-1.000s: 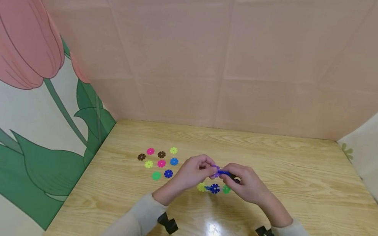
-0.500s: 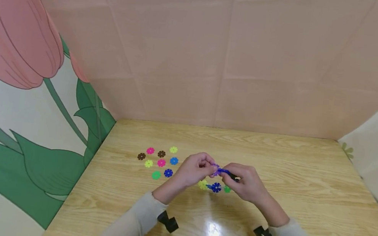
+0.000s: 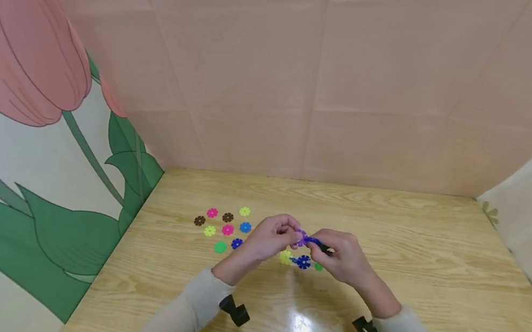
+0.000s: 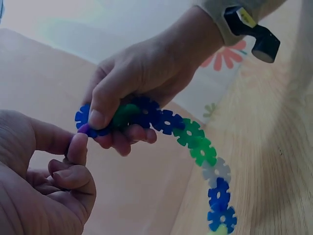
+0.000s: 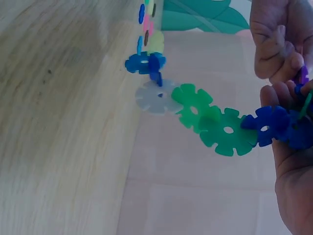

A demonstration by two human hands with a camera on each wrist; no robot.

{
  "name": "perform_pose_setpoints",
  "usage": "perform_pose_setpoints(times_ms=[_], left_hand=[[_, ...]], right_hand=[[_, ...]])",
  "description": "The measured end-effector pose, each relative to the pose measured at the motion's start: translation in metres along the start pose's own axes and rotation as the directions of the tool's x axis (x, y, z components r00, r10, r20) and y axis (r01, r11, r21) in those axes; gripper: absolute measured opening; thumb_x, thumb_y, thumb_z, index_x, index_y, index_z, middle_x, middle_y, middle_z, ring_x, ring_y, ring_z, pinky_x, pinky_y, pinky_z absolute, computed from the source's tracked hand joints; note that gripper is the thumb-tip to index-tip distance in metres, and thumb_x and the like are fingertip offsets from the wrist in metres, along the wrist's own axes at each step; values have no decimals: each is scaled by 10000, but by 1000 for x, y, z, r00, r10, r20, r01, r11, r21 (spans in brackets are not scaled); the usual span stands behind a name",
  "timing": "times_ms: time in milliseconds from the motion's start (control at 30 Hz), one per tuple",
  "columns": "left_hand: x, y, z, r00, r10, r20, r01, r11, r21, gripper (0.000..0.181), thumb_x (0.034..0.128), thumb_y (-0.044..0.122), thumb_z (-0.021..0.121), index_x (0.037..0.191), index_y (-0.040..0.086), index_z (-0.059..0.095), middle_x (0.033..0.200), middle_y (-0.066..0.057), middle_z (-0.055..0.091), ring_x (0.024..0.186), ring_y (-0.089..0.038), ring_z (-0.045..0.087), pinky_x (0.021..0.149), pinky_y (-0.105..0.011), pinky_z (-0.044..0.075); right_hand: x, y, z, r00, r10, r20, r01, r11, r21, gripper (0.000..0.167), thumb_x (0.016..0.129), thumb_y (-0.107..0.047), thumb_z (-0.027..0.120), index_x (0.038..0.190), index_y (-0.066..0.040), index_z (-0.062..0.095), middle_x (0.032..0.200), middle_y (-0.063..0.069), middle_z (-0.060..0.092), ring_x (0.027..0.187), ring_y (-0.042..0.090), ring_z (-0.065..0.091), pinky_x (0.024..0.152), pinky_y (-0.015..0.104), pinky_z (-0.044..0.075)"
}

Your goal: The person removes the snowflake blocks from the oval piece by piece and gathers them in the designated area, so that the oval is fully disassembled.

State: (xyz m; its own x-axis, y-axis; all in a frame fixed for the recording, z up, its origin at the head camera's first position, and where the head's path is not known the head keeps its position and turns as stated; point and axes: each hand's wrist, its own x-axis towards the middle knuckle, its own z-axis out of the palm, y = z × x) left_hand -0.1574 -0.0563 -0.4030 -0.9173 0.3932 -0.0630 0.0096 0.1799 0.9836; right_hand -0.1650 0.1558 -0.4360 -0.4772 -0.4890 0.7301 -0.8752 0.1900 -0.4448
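The left hand pinched a purple disc by one end of the chain, which the right hand's grip held above the worktop, right of the loose discs, and pushing crookedly could have popped the chain apart.

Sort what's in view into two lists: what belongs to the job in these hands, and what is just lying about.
In the job:
purple disc, pinched by the left hand
chain of linked discs, held by the right hand

Just lying about:
loose discs on the table, though perhaps spares for the chain
tulip-print backdrop, apparently only scenery
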Motion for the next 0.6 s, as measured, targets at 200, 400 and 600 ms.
perform_pose_setpoints(times_ms=[200,400,600], left_hand=[[1,-3,-17,999,12,-33,-11,1000,12,133,987,113,637,1070,10,654,804,6,644,698,-110,559,588,-201,418],[-7,-12,-48,990,-24,-142,34,997,63,178,1002,225,655,1095,77,688,839,-8,676,582,-91,451,485,-199,329],[-10,-39,-64,982,-29,-188,67,978,197,245,988,303,677,1136,115,731,814,6,694,522,-86,415,443,-213,341]], right_hand=[[-3,2,-6,1000,14,24,-13,1000,-25,262,789,117,658,895,-103,754,792,-20,719,617,-14,567,553,123,493],[-10,4,-19,996,85,-3,-85,996,-35,290,814,144,650,941,-96,751,835,-27,728,682,29,646,617,143,534],[-7,2,-22,986,159,54,-159,987,-18,257,925,118,612,1001,-110,705,875,-27,690,701,100,650,603,195,539]])
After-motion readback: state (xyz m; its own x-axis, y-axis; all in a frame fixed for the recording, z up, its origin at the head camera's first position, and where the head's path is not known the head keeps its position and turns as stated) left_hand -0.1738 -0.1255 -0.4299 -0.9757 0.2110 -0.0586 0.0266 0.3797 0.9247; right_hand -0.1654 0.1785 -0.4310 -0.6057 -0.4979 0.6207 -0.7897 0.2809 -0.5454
